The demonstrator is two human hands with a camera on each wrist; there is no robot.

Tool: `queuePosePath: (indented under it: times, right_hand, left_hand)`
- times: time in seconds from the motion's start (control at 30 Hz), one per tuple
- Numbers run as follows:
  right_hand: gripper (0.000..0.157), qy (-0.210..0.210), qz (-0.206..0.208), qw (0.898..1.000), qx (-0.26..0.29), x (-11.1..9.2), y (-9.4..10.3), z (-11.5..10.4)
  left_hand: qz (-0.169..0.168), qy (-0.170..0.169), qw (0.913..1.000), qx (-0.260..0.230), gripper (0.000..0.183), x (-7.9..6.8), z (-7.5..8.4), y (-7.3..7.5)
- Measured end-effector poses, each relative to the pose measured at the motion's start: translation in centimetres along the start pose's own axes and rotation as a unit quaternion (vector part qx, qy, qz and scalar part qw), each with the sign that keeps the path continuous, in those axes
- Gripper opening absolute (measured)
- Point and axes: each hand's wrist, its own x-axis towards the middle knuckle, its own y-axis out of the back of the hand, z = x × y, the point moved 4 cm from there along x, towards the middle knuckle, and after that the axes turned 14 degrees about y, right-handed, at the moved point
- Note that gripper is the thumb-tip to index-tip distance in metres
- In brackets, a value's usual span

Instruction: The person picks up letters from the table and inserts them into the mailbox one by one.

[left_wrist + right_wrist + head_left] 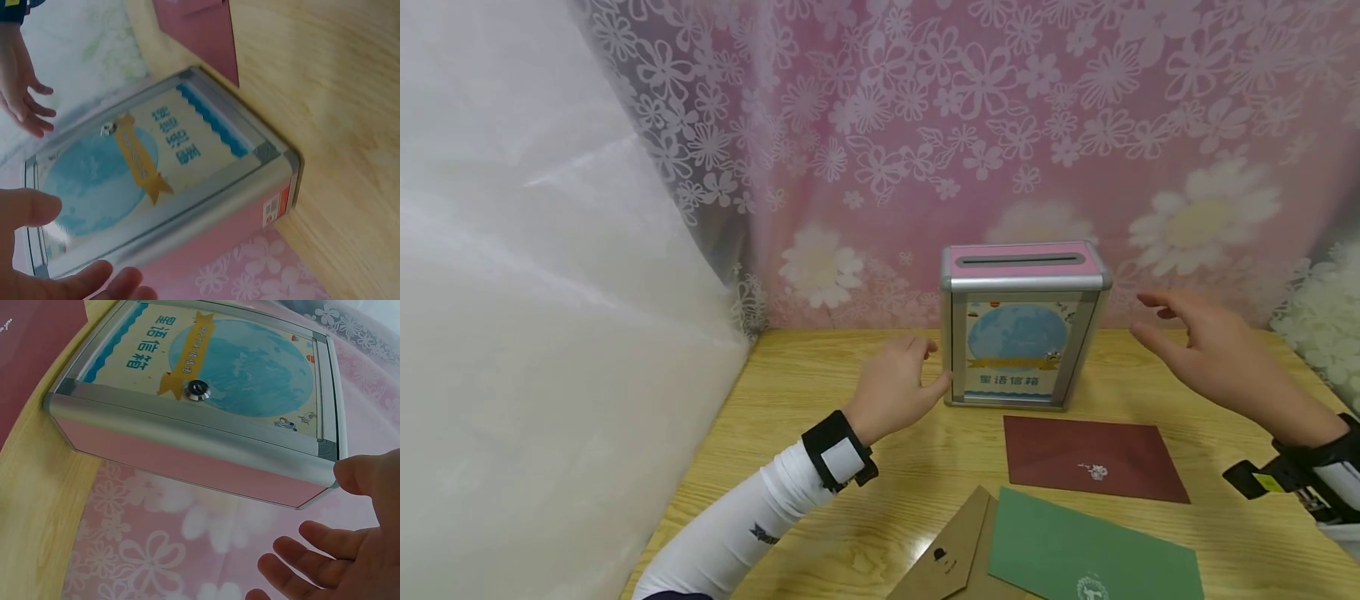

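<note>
A pink letter box [1022,350] with a silver metal frame stands upright on the table, a slot [1021,260] in its top. Behind its front panel is a picture of a blue globe, and a round lock [197,390] shows in the right wrist view. My left hand [898,387] is at the box's left side, thumb and fingers apart, fingertips right at the edge. To the right of the box, my right hand [1217,358] hangs in the air with loosely bent fingers and holds nothing.
A dark red envelope [1075,454] lies in front of the box. Nearer to me, a green envelope [1097,542] overlaps a brown envelope [943,554]. A pink flowered curtain [880,167] hangs behind the wooden table [805,375], with white flowers [1330,317] at the right.
</note>
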Motion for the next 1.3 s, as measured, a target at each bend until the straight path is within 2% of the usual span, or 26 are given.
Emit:
queuePosePath:
  times: [0.2,0.37,0.53,0.73,0.83,1.0,1.3]
  right_hand:
    - [0.074,-0.024,-0.068,0.997,0.007,-1.0,-1.3,0.5]
    - [0.077,-0.004,-0.093,0.996,0.016,-1.9,-2.3,0.9]
    - [0.079,-0.004,-0.113,0.993,0.033,-3.0,-3.3,1.4]
    - [0.082,-0.012,-0.130,0.990,0.058,-4.1,-4.4,1.6]
    - [0.083,-0.011,-0.136,0.989,0.062,-4.6,-5.2,1.8]
    - [0.083,-0.003,-0.148,0.987,0.055,-5.4,-6.4,1.9]
    - [0.080,-0.004,-0.146,0.988,0.057,-5.9,-7.1,1.9]
  left_hand:
    - [-0.095,-0.007,0.9945,0.045,0.063,-2.2,1.1,-2.5]
    - [-0.167,-0.014,0.9829,0.076,0.076,-4.2,1.8,-4.9]
    - [-0.205,-0.039,0.9729,0.100,0.081,-6.1,2.1,-6.9]
    - [-0.248,-0.070,0.9599,0.110,0.088,-8.2,2.2,-8.5]
    - [-0.264,-0.083,0.9545,0.113,0.088,-8.7,2.2,-9.1]
    - [-0.262,-0.098,0.9512,0.130,0.087,-9.1,2.0,-10.1]
    - [-0.237,-0.099,0.9589,0.121,0.079,-8.8,1.8,-10.6]
